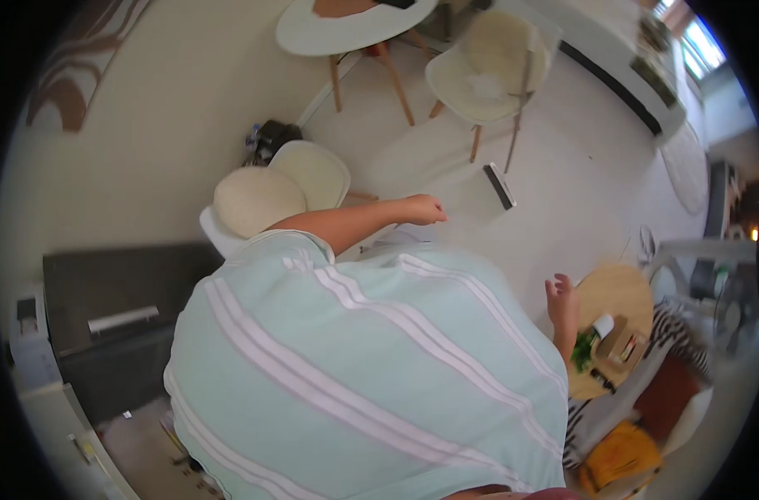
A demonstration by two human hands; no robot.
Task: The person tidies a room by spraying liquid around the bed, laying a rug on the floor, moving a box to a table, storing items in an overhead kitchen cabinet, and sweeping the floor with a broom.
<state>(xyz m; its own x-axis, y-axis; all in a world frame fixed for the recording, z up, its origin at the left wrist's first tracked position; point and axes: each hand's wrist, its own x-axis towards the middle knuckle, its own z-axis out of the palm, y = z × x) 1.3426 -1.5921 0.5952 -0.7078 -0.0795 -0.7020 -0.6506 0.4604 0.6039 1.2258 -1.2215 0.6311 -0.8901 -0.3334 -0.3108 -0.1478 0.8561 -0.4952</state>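
Note:
My left hand (425, 210) reaches forward past the front of my striped shirt (371, 350), its fingers curled closed. Whatever it may hold is hidden or too small to name. Just below it, a pale greyish object (403, 239) shows partly behind the shirt; I cannot tell whether the hand touches it. My right hand (562, 296) hangs at my right side, empty, with its fingers loosely bent and apart. It is nearest to a round wooden table (625, 292). Ahead on the floor is a floor brush (500, 185), its thin handle rising in front of a white chair.
The white chair (454, 83) stands ahead near a round white table (313, 37). To the left are another chair with a round cushion (258, 200) and a dark cabinet (129, 287). A plant (583, 350) and a box (621, 342) occupy the wooden table beside a sofa.

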